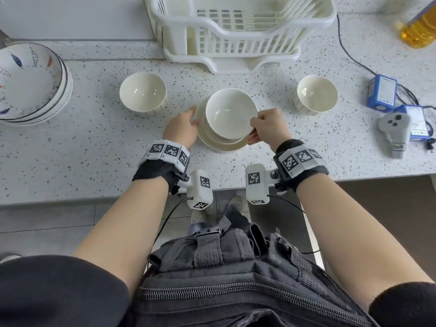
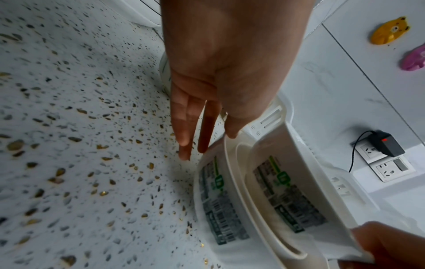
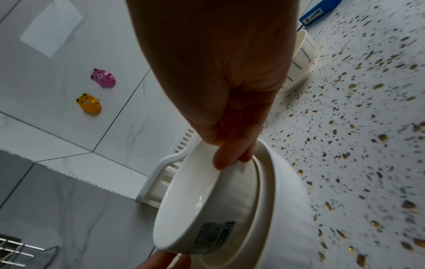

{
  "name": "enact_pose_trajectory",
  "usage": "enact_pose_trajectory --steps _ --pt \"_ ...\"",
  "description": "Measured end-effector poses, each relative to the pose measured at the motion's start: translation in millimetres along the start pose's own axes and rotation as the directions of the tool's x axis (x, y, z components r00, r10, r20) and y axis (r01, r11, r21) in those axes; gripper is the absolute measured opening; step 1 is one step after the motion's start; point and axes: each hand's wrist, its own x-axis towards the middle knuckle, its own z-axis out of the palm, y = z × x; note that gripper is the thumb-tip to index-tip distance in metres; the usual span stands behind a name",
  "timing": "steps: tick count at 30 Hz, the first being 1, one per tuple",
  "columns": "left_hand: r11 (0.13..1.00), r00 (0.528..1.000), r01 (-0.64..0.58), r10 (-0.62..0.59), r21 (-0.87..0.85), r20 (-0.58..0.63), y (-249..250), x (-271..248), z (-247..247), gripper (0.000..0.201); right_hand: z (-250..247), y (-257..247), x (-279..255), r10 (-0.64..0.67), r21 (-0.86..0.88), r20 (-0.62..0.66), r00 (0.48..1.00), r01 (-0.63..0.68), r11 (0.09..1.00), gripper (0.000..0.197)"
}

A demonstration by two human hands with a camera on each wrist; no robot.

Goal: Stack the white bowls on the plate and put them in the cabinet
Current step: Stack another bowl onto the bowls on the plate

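A white plate (image 1: 221, 146) lies on the speckled counter in front of me, with a white bowl (image 1: 213, 132) standing in it. Over that bowl a second white bowl (image 1: 231, 113) sits slightly tilted. My right hand (image 1: 256, 127) pinches this top bowl's right rim, with a finger (image 3: 223, 160) inside the top bowl (image 3: 195, 200). My left hand (image 1: 192, 116) rests with straight fingers at the plate's left edge; in the left wrist view its fingers (image 2: 184, 138) point down beside the plate (image 2: 207, 200). Two more pale bowls stand apart, one left (image 1: 142, 92) and one right (image 1: 316, 94).
A white dish rack (image 1: 236, 31) stands behind the plate. Patterned bowls (image 1: 30, 83) are stacked at far left. An oil bottle (image 1: 420, 27), blue battery packs (image 1: 382, 94), a grey controller (image 1: 394, 128) and cables fill the right side. The counter's front edge (image 1: 94, 199) is near my wrists.
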Motion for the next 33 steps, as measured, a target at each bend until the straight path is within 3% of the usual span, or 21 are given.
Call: enact_pose_trajectory --steps 24,33 --pt "1.000 1.000 0.014 -0.015 0.019 0.020 -8.7 10.7 4.6 0.049 13.0 10.6 12.5 -0.011 -0.095 -0.048 0.999 0.006 0.995 0.034" --pt "0.997 0.999 -0.027 0.025 0.079 0.029 -4.0 10.7 -2.1 0.043 11.1 10.0 6.6 -0.025 -0.158 -0.063 0.998 0.015 0.987 0.023"
